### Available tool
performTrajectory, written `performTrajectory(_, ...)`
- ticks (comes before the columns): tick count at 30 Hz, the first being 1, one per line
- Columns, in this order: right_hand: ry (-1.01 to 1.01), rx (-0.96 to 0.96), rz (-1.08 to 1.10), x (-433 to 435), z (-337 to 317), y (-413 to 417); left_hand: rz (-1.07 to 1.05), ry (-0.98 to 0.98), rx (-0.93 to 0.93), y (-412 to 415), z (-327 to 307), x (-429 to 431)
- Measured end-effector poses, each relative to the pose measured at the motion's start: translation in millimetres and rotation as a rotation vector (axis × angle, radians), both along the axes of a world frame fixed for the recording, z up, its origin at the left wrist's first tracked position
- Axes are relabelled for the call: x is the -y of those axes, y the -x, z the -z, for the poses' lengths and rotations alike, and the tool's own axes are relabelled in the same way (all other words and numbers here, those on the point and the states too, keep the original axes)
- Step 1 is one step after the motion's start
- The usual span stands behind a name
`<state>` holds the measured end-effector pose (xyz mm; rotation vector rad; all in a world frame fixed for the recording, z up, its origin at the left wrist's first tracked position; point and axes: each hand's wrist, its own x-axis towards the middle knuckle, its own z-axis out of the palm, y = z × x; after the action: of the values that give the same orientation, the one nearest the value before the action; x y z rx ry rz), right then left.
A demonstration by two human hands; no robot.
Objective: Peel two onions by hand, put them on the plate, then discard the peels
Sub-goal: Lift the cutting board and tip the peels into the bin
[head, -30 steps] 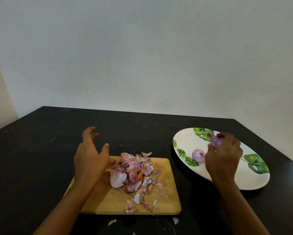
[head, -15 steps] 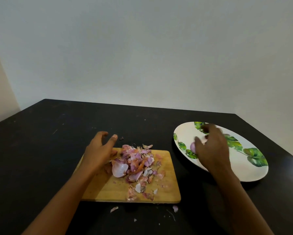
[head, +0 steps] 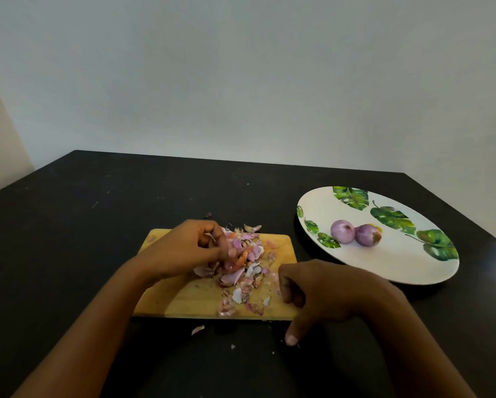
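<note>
While two peeled onions (head: 356, 234) are seen resting on the plate (head: 384, 265), touching one another near its left rim, the peels (head: 241, 262) are shown heaped on the wooden cutting board (head: 183, 303) upon the black table (head: 97, 225). The left hand (head: 189, 251) is curled over the far-left side of the heap, its fingers bent into the skins as if gathering them; how much is actually pinched cannot be told, since the fingertips are buried. The right hand (head: 321, 294) is held loosely closed at the board's right edge, the thumb pointing down to the table; whether anything is held inside it cannot be made out. The skins are judged to be feather-light, thin, dry and brittle, apt to crumble or drift away; they are best scooped from underneath in a cupped bundle, or carried off on the board, rather than picked singly. A few stray flakes (head: 198, 329) are seen on the table in front of the board, and one dark scrap (head: 208, 215) behind it. No bin is visible in this view.
</note>
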<state>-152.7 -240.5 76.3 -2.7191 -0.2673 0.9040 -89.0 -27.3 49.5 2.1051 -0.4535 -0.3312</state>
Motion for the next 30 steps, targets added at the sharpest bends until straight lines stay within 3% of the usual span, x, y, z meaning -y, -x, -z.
performTrajectory(3, 0.088, 0.102, 0.016, -6, 6, 5, -0.094, 0.058, 0.085, -1, -3, -1)
performTrajectory(5, 0.08, 0.158, 0.041, -10, 9, 8, -0.003, 0.015, 0.005, 2, -13, -8)
performTrajectory(8, 0.075, 0.197, 0.032, -10, 11, 8, 0.246, -0.274, -0.099, 13, -28, -18)
performTrajectory(11, 0.054, 0.191, -0.008, -14, 12, 9, 0.336, -0.62, -0.144, 24, -36, -17)
performTrajectory(15, -0.042, 0.201, 0.019, -16, 9, 10, 0.428, -0.799, -0.283, 35, -36, -5)
performTrajectory(19, -0.209, 0.326, 0.156, -10, 4, 8, 0.373, -1.03, -0.12, 40, -29, 9)
performTrajectory(22, -0.068, 0.242, 0.128, -1, 0, 11, 0.383, -1.093, -0.077, 42, -24, 17)
performTrajectory(25, 0.129, 0.094, 0.052, -4, -3, 13, 0.389, -1.032, -0.074, 41, -24, 15)
performTrajectory(30, 0.205, 0.127, -0.035, -20, -3, 15, 0.401, -0.958, -0.126, 37, -22, 10)
